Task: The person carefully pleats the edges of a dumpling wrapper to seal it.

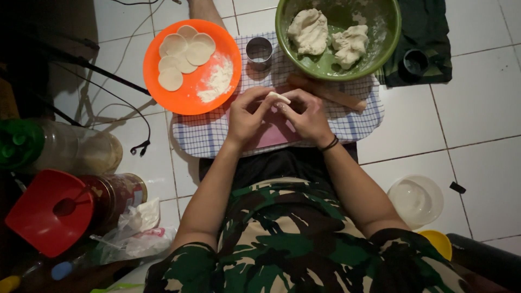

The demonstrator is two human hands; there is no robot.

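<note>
A white-tiled floor (477, 81) is seen from above, with a blue-and-white checked cloth (206, 135) spread over a pink board (271, 135) in front of a seated person in a camouflage shirt. At the top right a large green bowl (388, 32) is shown holding two lumps of white dough (309, 30); to its left, a round orange plastic plate (190, 92) carries five thin dough rounds (182, 54) and a heap of loose flour (220, 81). A wooden rolling pin (325, 93) lies on the cloth, and a small metal ring cutter (259, 51) stands between plate and bowl.

At the centre, a small piece of white dough (278, 97) is pinched between the fingertips of the left hand (247, 116) and the right hand (306, 116), both curled closed around it just above the cloth.

The piece appears soft and thin — it could be torn, or an edge left unsealed, if the pinch is uneven. With little flour near the fingers, sticking to the skin seems possible. The rolling pin lies just beside the right hand — it could be knocked and set rolling.
</note>
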